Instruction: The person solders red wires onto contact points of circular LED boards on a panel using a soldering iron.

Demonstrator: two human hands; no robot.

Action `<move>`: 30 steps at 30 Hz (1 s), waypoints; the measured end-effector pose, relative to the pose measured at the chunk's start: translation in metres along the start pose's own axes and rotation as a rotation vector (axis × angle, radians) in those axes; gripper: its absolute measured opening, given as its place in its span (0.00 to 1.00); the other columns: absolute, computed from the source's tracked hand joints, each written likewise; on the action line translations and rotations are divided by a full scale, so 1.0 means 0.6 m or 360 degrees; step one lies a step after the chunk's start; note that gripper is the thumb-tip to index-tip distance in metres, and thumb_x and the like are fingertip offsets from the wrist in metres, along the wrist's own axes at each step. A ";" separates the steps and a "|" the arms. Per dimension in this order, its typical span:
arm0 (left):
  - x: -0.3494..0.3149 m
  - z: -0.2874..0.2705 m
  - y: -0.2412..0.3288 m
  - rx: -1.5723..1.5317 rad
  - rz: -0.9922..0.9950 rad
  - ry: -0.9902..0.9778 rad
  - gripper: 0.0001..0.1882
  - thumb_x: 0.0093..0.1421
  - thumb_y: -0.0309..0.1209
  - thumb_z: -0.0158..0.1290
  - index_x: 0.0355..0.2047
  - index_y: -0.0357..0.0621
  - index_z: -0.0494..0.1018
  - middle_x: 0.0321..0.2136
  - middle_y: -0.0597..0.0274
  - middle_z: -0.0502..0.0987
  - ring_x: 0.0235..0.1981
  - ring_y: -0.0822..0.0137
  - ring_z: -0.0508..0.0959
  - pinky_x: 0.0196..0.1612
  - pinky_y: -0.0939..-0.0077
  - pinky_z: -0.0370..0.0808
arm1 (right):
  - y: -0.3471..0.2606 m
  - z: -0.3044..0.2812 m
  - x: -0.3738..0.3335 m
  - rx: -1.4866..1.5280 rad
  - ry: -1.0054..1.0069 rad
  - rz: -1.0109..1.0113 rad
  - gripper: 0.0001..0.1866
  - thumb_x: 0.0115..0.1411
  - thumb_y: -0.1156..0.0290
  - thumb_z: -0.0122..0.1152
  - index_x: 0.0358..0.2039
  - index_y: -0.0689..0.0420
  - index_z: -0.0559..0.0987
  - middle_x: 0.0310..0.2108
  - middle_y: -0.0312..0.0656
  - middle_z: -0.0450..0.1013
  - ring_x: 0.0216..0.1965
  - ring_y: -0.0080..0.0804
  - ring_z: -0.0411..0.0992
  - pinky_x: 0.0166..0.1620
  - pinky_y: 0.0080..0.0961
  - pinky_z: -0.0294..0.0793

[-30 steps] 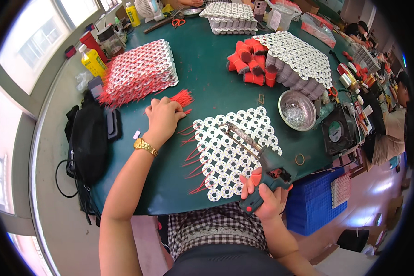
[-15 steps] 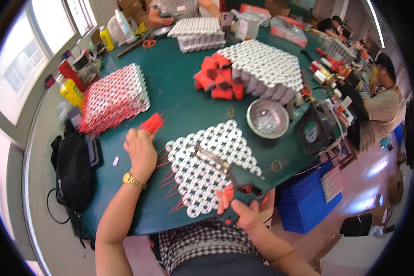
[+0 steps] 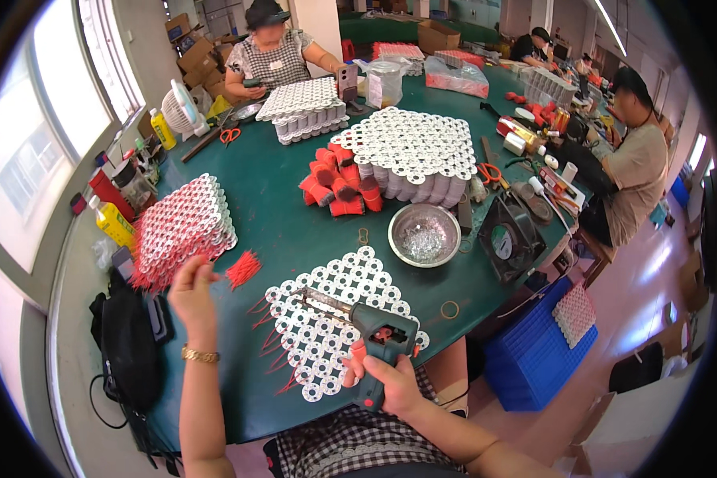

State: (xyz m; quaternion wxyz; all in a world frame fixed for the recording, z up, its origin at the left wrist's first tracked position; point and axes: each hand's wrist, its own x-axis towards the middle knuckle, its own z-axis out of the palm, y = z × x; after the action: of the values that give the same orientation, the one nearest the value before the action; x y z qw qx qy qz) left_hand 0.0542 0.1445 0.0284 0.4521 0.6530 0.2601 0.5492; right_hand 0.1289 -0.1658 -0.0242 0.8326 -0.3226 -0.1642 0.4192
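Note:
My right hand (image 3: 394,384) grips a dark green soldering gun (image 3: 384,328) with a red button. Its long metal tip reaches left over a sheet of joined white ring-shaped boards (image 3: 338,275). Thin red wires stick out along that sheet's left edge. Away to the left, my left hand (image 3: 191,296) is raised with its fingertips pinched together; what they hold, if anything, is too small to make out. Just right of those fingers lies a bundle of short red wires (image 3: 244,269). Behind the hand stands a stack of white sheets covered in red wires (image 3: 187,219).
A metal bowl (image 3: 396,248) of small shiny bits sits beyond the sheet. Further back are red bundles (image 3: 334,182) and a tall stack of white sheets (image 3: 418,139). A black fan (image 3: 508,239) stands at the right edge, a black bag (image 3: 131,327) at the left. Other people sit around the table.
My left hand has moved left, away from the red wire bundle, which stays on the table. The soldering gun remains in my right hand above the sheet. The view has tilted up.

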 end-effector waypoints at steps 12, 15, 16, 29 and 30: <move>-0.225 -0.028 0.165 0.0132 -0.0198 -0.0457 0.04 0.59 0.18 0.56 0.28 0.35 0.73 0.28 0.64 0.74 0.27 0.77 0.69 0.30 0.84 0.64 | -0.045 -0.012 -0.049 -0.0061 -0.0232 -0.0011 0.27 0.61 0.58 0.60 0.55 0.59 0.65 0.30 0.42 0.69 0.32 0.36 0.74 0.48 0.41 0.76; -0.280 -0.035 0.141 0.0324 -0.0358 -0.0641 0.04 0.60 0.19 0.54 0.28 0.35 0.71 0.26 0.64 0.72 0.25 0.76 0.68 0.29 0.82 0.66 | -0.053 0.000 -0.082 -0.0326 -0.0078 0.0130 0.28 0.60 0.59 0.61 0.55 0.59 0.64 0.30 0.42 0.69 0.32 0.34 0.74 0.46 0.38 0.76; -0.292 -0.035 0.137 0.0520 -0.0327 -0.0739 0.04 0.60 0.19 0.54 0.28 0.36 0.71 0.25 0.63 0.71 0.24 0.75 0.68 0.28 0.80 0.66 | -0.053 0.007 -0.093 -0.0456 -0.0005 0.0175 0.28 0.60 0.59 0.62 0.55 0.58 0.64 0.31 0.41 0.69 0.32 0.33 0.73 0.47 0.38 0.75; -0.329 -0.053 0.127 0.1091 -0.0030 -0.0705 0.06 0.56 0.23 0.57 0.26 0.46 0.71 0.22 0.68 0.70 0.25 0.64 0.66 0.40 0.67 0.58 | -0.063 -0.040 -0.199 -0.1080 -0.0211 0.0365 0.27 0.61 0.64 0.61 0.55 0.63 0.65 0.34 0.40 0.69 0.34 0.31 0.72 0.47 0.36 0.74; -0.328 -0.055 0.127 0.1052 -0.0064 -0.0716 0.06 0.56 0.23 0.57 0.26 0.46 0.71 0.22 0.68 0.70 0.25 0.64 0.66 0.41 0.67 0.58 | -0.066 -0.041 -0.196 -0.1080 -0.0215 0.0374 0.27 0.61 0.64 0.61 0.55 0.63 0.65 0.34 0.40 0.69 0.34 0.31 0.72 0.47 0.36 0.74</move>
State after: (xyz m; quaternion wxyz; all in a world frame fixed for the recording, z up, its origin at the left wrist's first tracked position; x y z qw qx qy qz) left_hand -0.0409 -0.0448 -0.0001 0.2741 0.8619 0.3300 0.2703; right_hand 0.0958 -0.2875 -0.0162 0.6117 -0.5687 -0.3103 0.4541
